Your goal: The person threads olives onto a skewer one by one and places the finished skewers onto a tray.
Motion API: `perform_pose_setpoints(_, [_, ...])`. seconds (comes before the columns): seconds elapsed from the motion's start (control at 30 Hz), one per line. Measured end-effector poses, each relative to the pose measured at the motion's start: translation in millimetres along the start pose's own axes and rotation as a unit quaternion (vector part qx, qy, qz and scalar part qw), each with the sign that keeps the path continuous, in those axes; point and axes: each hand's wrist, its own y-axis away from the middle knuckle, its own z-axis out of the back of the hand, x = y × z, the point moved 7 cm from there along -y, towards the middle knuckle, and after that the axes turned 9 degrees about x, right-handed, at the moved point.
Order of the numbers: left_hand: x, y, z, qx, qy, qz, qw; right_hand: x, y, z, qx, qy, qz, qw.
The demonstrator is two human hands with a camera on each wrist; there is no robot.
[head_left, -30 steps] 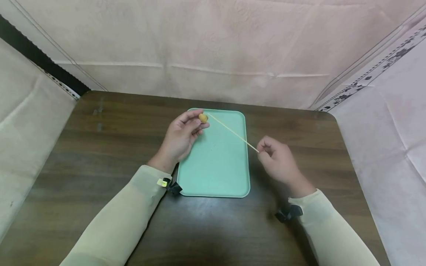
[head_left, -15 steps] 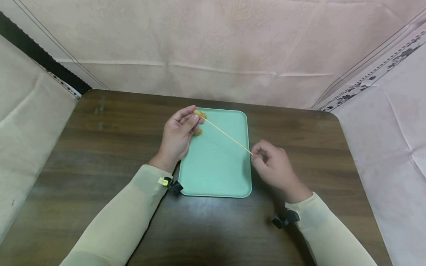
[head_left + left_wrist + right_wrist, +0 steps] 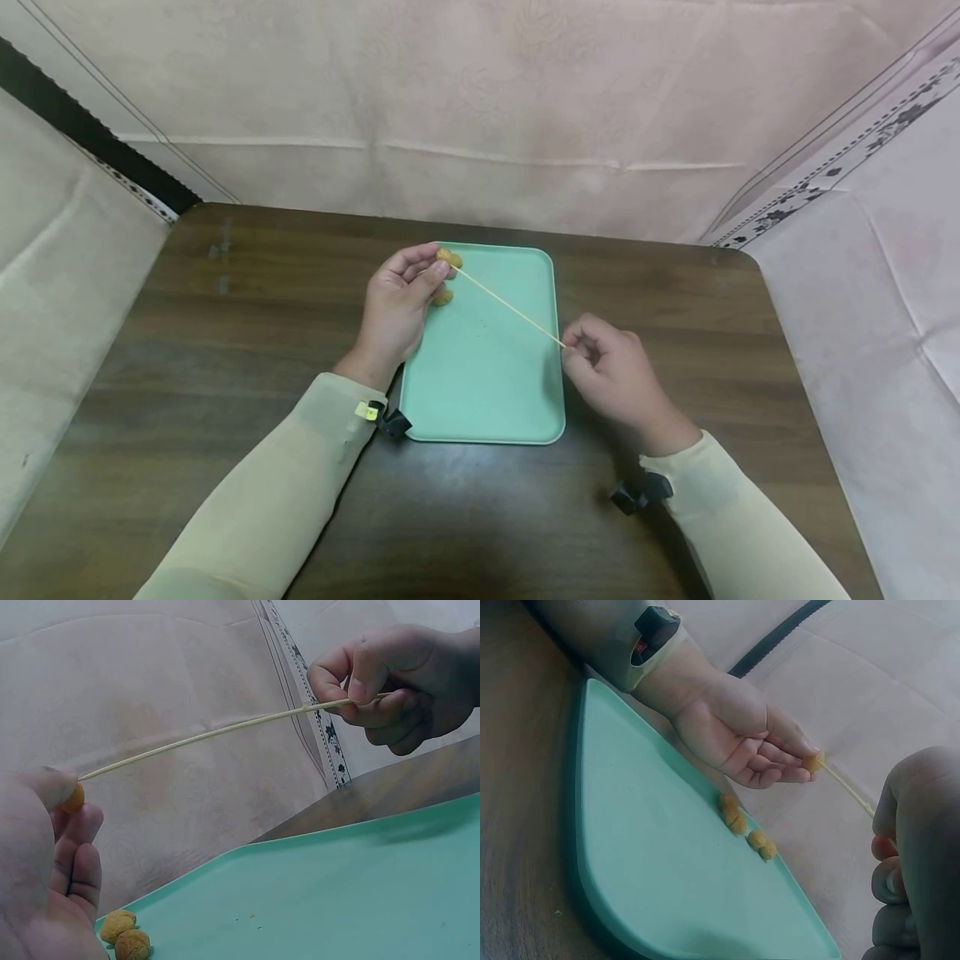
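Note:
Between the thumb and fingers of my left hand (image 3: 397, 308) is a small golden-brown ball (image 3: 811, 763), held above the far left part of the mint-green tray (image 3: 487, 400). My right hand (image 3: 618, 375) pinches a thin wooden skewer (image 3: 506, 305) near its other end, just off the tray's right edge. The skewer slants up from right to left and its far tip meets the ball; how deep it goes in is hidden. In the left wrist view the stick bows slightly. Several similar balls (image 3: 763, 844) lie on the tray along its edge, partly behind my left hand in the head view.
The tray lies on a dark brown wooden table (image 3: 262, 350). Pale cloth (image 3: 480, 108) hangs behind and at both sides of the table. A few tiny crumbs (image 3: 253, 915) dot the tray. Both wrists wear small black cameras.
The skewer tip, apart from the ball a second ago, has come against it. My right hand has moved left and slightly nearer, and my left hand has shifted slightly left, uncovering a ball on the tray.

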Motion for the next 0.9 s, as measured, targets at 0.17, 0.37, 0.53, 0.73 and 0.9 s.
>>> perform_pose_setpoints(0.17, [-0.8, 0.4, 1.2, -0.006, -0.031, -0.002, 0.9995, 2.0, -1.2, 0.4, -0.004, 0.005, 0.001, 1.0000])
perform_pose_setpoints(0.37, [-5.9, 3.1, 3.4, -0.028, -0.061, -0.025, 0.9975, 11.5, 0.0, 0.0, -0.014, 0.038, 0.013, 0.9991])
perform_pose_setpoints(0.53, [-10.2, 5.7, 5.2, -0.053, -0.098, -0.052, 0.9923, 24.1, 1.6, -1.5, -0.031, 0.086, 0.048, 0.9947])
perform_pose_setpoints(0.73, [-18.6, 11.0, 7.4, -0.083, -0.171, -0.083, 0.9783, 33.0, 0.9, -3.1, -0.032, 0.090, 0.050, 0.9942])
perform_pose_setpoints(0.9, [-22.2, 12.3, 9.2, -0.101, -0.195, -0.108, 0.9696, 35.3, 0.5, -8.9, -0.037, 0.083, 0.045, 0.9949])
